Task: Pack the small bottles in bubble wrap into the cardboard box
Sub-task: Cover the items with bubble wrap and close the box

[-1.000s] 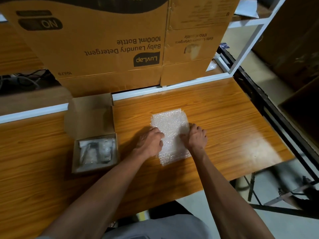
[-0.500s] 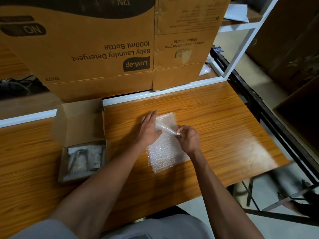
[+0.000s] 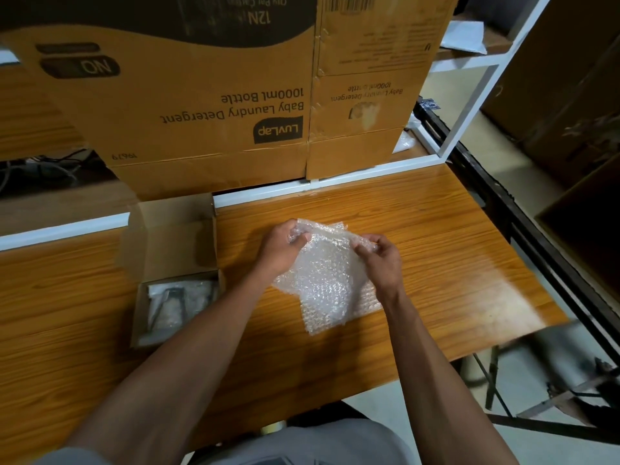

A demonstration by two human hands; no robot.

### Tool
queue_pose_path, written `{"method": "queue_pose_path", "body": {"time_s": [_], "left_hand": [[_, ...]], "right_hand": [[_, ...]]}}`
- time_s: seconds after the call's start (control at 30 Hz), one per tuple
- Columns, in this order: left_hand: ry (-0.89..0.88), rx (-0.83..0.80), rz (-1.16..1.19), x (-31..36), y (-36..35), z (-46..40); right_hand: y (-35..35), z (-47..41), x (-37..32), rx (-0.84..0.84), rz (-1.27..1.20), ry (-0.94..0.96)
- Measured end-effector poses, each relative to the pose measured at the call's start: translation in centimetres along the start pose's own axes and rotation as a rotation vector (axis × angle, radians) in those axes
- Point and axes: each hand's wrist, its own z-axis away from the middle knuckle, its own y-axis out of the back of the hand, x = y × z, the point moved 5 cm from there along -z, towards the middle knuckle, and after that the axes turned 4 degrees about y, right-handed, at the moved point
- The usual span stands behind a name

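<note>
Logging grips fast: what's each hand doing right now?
Left hand: pinches the far edge of the bubble wrap.
Right hand: grips the same bubble wrap's far edge.

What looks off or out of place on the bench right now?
Only the large cartons at the back: their print reads upside down. Otherwise both hands, left and right, hold the bubble wrap; the small box sits open.

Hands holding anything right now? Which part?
Both hands grip the bubble wrap sheet by its far edge: the left hand at the left corner, the right hand at the right. Its near end rests on the table.
</note>
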Motion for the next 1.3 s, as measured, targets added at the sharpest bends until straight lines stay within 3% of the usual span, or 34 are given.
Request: {"method": "queue_pose_path", "body": {"time_s": [0.07, 0.17, 0.43, 0.67, 1.03, 1.3], "left_hand": [[0.034, 0.027, 0.102, -0.4, 1.5, 0.8], [0.078, 0.047, 0.227, -1.6, 3.4, 2.0], [0.154, -0.097, 0.336, -5.7, 6.7, 6.0], [0.168, -0.072, 0.41, -8.2, 9.9, 8.3], [0.083, -0.026, 0.39, -8.6, 12.5, 9.4], [0.061, -0.033, 0.385, -8.3, 13.2, 9.2]], "right_hand": [[-1.3, 0.8, -0.6, -0.116, -0.154, -0.054], [-3.4, 2.5, -1.4, -0.241, -0.172, -0.093], [-7.0, 6.2, -4.3, -0.214, -0.228, -0.105], [-10.4, 9.3, -4.3, -0.322, -0.22, -0.139], [-13.1, 11.6, -6.5, -0.142, -0.164, -0.086], [-13.8, 12.5, -6.9, -0.151, -0.17, 0.008]]}}
